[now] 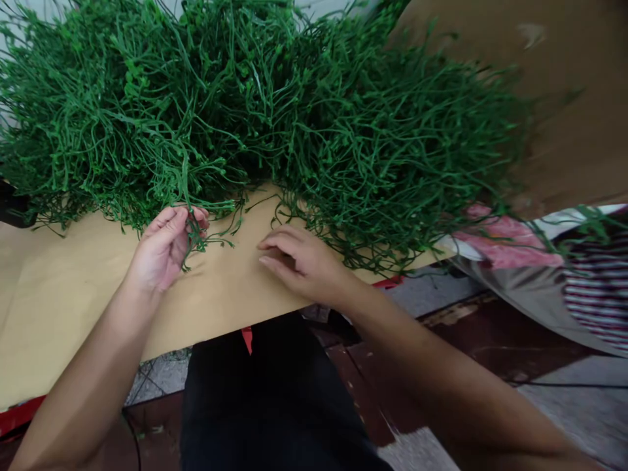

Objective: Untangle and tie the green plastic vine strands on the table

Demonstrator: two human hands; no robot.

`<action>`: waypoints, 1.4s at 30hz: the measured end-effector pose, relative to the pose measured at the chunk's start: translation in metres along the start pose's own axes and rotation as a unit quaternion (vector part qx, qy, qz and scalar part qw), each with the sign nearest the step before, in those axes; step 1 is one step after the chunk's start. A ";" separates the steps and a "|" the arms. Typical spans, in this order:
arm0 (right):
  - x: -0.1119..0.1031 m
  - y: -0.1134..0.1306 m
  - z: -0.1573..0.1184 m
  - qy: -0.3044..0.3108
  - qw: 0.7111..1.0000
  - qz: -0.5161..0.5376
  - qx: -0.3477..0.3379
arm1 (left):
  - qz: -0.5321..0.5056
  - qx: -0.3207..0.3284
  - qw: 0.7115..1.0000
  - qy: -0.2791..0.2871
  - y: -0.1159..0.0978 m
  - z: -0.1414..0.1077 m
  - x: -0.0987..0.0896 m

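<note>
My left hand [167, 245] is closed, with thumb and fingertips pinching a green plastic stem [196, 232] that has thin branching ends. It is held just over the tan board [220, 288], close to the front of a large heap of similar green artificial stems [275, 111]. My right hand [299, 258] is half curled to the right of it, low over the board. A gap shows between its thumb and index finger, and I see nothing in it. The other fingers of that hand are partly hidden.
Brown cardboard [574, 118] rises at the back right, with stems against it. Pink cloth [510, 239] and striped fabric [598, 281] lie at the right. Below the board's front edge are my dark-clothed legs [265, 399] and a red-and-grey tiled floor [471, 347].
</note>
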State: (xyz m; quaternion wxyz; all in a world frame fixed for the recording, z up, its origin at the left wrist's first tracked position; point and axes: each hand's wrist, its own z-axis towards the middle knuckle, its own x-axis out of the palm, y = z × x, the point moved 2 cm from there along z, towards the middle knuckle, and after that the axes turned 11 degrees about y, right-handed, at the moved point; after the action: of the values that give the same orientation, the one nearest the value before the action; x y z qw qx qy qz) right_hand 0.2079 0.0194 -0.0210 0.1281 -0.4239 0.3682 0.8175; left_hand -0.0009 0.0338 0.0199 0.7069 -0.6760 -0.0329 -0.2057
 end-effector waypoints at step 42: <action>0.013 0.028 0.052 -0.166 0.915 0.363 0.050 | 0.217 -0.059 0.972 0.065 0.011 0.000 0.009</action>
State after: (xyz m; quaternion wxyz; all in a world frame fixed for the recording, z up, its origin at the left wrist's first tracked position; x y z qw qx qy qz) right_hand 0.1546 0.0352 0.0018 -0.0979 -0.1125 0.5105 0.8468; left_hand 0.0106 0.0315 0.0127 0.6940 -0.6929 0.1724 -0.0923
